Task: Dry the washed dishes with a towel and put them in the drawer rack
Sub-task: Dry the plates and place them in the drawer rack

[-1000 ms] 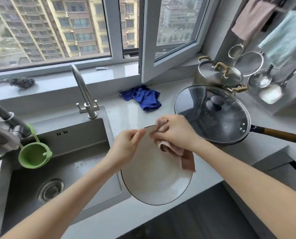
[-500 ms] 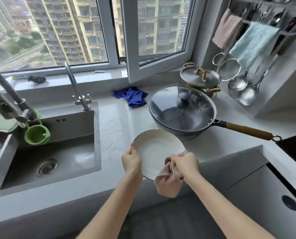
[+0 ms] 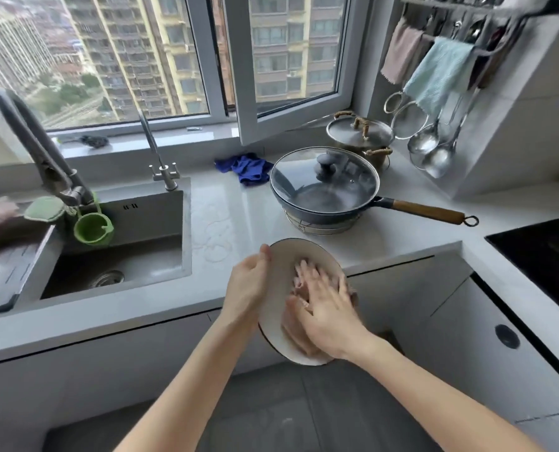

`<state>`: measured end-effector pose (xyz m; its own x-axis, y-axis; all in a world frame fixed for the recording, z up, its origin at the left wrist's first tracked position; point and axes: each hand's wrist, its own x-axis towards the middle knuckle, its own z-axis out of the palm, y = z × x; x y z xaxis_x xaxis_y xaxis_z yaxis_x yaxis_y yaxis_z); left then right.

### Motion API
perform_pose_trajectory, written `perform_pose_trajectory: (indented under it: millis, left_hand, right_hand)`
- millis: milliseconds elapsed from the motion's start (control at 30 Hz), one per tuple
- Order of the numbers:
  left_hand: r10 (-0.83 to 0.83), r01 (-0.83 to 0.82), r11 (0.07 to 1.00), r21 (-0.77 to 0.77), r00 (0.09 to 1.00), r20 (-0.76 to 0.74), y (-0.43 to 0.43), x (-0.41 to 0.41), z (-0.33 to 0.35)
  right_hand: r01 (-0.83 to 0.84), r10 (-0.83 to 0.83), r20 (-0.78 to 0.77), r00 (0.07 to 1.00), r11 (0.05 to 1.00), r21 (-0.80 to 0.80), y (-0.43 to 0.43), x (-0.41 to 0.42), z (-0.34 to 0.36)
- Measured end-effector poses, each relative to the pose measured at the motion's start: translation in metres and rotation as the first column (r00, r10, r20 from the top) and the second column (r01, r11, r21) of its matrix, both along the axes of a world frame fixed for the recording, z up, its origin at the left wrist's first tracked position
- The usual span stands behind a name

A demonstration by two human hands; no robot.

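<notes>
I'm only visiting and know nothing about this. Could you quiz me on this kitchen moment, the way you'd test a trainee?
1. True or false: the left hand holds the plate by its rim.
2. What does the right hand press flat against the plate? A) a sponge B) a pink towel C) a ladle
3. Fill in: the lidded pan stands to the ____ of the sink.
Key: 1 true; 2 B; 3 right.
</notes>
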<state>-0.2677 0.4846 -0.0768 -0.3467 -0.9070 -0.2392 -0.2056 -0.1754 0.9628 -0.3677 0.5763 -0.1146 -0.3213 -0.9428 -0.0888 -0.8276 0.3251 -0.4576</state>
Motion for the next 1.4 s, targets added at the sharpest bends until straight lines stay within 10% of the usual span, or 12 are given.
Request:
perform_pose_trajectory:
  millis: [200,333,433,667,900,1000,1100,1200,1400]
  left_hand:
    - [-0.053,0.058,0.99,0.132,0.998,-0.037,0.042,0.051,-0.006]
    - [-0.237,0.238,0.97,-0.041,0.971,0.02,0.07,0.095,-0.007]
    - [-0.361,0.378,0.917,-0.127,0.922,0.141,0.111,0.102,-0.018]
    - [-0.456,0.518,0.812,-0.268,0.851,0.262,0.177,0.077,-0.008]
    - [-0.611,0.676,0.679,-0.287,0.737,0.289,0.305,0.066,-0.003]
    - [-0.701,0.77,0.555,-0.314,0.636,0.322,0.387,0.056,0.001]
    - [-0.734,0.797,0.511,-0.324,0.6,0.319,0.475,0.044,0.001]
    - [-0.759,0.798,0.501,-0.335,0.591,0.272,0.561,0.036,0.001]
    - [-0.724,0.739,0.613,-0.281,0.667,0.175,0.677,0.026,-0.009]
  right_hand:
    - [-0.213,0.25,0.252,0.935,0.963,-0.164,0.052,0.087,0.018]
    - [-0.333,0.323,-0.101,0.941,0.938,-0.101,0.155,0.096,-0.012]
    - [-0.104,0.08,-0.347,0.934,0.993,-0.051,0.172,0.078,-0.026]
    - [-0.04,0.078,0.183,0.98,0.978,-0.203,0.249,0.168,-0.012]
    - [0.239,-0.306,-0.424,0.852,0.949,-0.204,0.396,0.083,-0.022]
    - [0.248,-0.335,-0.296,0.895,0.923,-0.292,0.457,0.064,0.001]
    - [0.43,-0.405,0.145,0.903,0.86,-0.275,0.54,0.052,0.025]
    - [0.618,-0.427,0.669,0.608,0.784,-0.061,0.636,0.038,0.035]
    - [0.82,-0.352,0.936,0.003,0.536,0.199,0.774,0.047,0.019]
